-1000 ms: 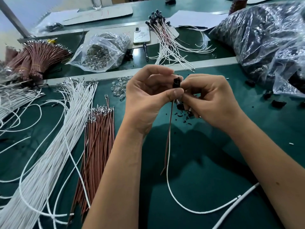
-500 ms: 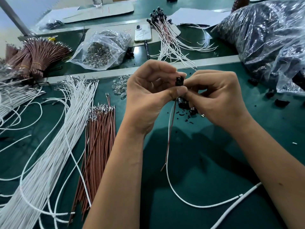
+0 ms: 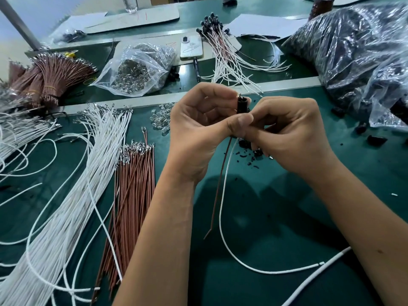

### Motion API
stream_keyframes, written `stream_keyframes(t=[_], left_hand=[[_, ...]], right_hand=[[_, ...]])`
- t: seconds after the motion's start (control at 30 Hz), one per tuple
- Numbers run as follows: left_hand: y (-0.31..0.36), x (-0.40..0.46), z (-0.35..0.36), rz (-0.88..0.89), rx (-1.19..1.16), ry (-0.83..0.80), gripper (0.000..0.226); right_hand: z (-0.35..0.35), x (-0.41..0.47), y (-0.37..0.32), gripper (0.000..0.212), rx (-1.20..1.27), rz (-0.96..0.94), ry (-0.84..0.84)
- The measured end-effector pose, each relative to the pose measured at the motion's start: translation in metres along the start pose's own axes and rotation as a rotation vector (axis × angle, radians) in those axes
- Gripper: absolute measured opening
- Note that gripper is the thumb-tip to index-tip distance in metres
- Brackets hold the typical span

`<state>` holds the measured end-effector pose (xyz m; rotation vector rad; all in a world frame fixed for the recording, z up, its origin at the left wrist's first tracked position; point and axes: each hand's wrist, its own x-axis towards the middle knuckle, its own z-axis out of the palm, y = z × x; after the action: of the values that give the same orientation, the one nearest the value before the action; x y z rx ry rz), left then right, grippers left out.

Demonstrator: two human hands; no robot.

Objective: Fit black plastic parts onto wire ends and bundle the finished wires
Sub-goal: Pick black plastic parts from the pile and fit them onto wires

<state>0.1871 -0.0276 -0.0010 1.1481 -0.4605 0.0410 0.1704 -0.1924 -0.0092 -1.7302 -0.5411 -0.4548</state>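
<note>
Both hands meet above the green table [image 3: 276, 217]. My left hand [image 3: 198, 133] pinches a small black plastic part [image 3: 242, 104] between thumb and fingers, held upright. My right hand [image 3: 293, 133] curls its fingers against the same part from the right. A brown wire [image 3: 217, 191] and a white wire [image 3: 227, 173] hang down from the part to the table. More black parts [image 3: 247, 144] show under my right fingers. Finished wires [image 3: 223, 47] with black ends lie fanned out at the back.
Loose white wires [image 3: 72, 195] and brown wires [image 3: 132, 191] lie at the left. A clear bag of metal pieces [image 3: 136, 69], a phone [image 3: 191, 47], bundled brown wires [image 3: 50, 78] and a big bag of black parts [image 3: 362, 58] sit behind. Small clear pieces [image 3: 161, 120] lie near my left hand.
The hands stay together on the black part with only small finger shifts. My left thumb has slid over the part's lower end.
</note>
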Motion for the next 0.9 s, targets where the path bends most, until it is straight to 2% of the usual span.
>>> stream_keyframes(t=[0.33,0.47,0.73,0.83,0.9], left_hand=[[-0.003,0.0,0.001,0.002,0.013,-0.004,0.038],[-0.003,0.0,-0.001,-0.017,0.019,0.008,0.035],[-0.005,0.003,-0.005,-0.263,0.031,0.317,0.021],[-0.004,0.006,-0.009,-0.338,-0.055,0.4,0.017],[-0.002,0.006,-0.012,-0.369,-0.145,0.455,0.019]], right_hand=[[-0.002,-0.001,0.002,0.025,0.087,0.102,-0.06],[-0.003,-0.001,0.003,0.011,0.118,0.199,-0.13],[-0.009,0.003,0.004,0.01,0.332,0.555,-0.314],[-0.015,0.005,0.003,0.024,0.248,0.569,-0.412],[-0.018,0.007,0.001,0.025,0.255,0.547,-0.4]])
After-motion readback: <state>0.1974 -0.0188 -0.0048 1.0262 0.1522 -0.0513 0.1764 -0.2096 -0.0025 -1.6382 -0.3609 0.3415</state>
